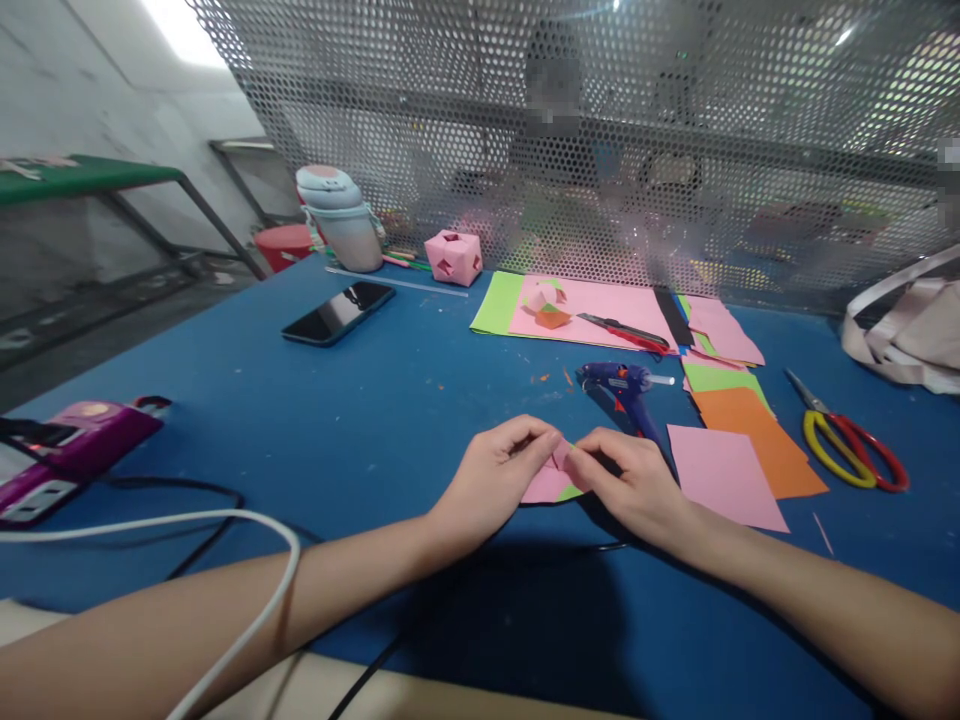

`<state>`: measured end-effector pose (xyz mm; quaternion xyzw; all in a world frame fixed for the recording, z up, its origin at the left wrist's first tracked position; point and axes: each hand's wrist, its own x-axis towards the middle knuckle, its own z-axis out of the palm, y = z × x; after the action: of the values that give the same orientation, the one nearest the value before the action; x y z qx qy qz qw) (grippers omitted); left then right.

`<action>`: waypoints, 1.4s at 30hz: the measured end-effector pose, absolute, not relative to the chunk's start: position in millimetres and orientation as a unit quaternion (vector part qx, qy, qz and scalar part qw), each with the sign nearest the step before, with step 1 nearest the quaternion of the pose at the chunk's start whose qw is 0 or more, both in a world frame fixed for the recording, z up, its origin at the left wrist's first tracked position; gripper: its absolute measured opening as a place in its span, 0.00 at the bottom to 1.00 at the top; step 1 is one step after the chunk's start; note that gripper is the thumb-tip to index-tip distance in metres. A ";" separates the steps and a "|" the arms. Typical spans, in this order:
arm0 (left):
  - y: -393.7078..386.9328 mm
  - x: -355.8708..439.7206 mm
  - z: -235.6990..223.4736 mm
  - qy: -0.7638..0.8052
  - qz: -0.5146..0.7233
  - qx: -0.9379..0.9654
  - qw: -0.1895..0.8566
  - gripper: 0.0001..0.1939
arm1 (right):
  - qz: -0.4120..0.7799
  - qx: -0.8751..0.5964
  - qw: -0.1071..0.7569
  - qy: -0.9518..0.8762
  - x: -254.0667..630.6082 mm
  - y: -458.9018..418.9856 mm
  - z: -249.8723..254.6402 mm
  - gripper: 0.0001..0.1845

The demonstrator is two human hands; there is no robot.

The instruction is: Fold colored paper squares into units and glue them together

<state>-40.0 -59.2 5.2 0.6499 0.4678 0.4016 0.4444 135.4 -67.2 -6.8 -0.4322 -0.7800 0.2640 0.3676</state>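
Between my hands, just above the blue table, is a folded pink and green piece of paper [549, 484]. My left hand [499, 470] pinches its left side between thumb and fingers. The fingers of my right hand [626, 480] are closed on its right edge. Part of the paper is hidden behind my fingers. Just beyond my right hand lies a blue glue gun [626, 385] with a white glue stick in its back. A pink paper square [724, 475] and orange sheets [765, 440] lie to the right of that hand.
Scissors [847, 440] lie at the right. Farther back are a red cutter [630, 332] on pink sheets [600, 290], a pink paper cube [453, 257], a phone [339, 313] and a bottle [341, 225]. A purple power strip [82, 455] sits left; a white cable [247, 515] crosses my left forearm.
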 end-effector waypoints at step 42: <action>-54.1 -41.7 -2.8 0.459 0.382 0.612 0.518 0.12 | 0.304 -0.458 0.368 -0.750 139.0 -62.7 -6.8 0.10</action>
<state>-41.7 -54.1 -2.8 0.6118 0.4595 0.3823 0.5180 139.0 -62.7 -6.8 -0.4581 -0.7502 0.3037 0.3676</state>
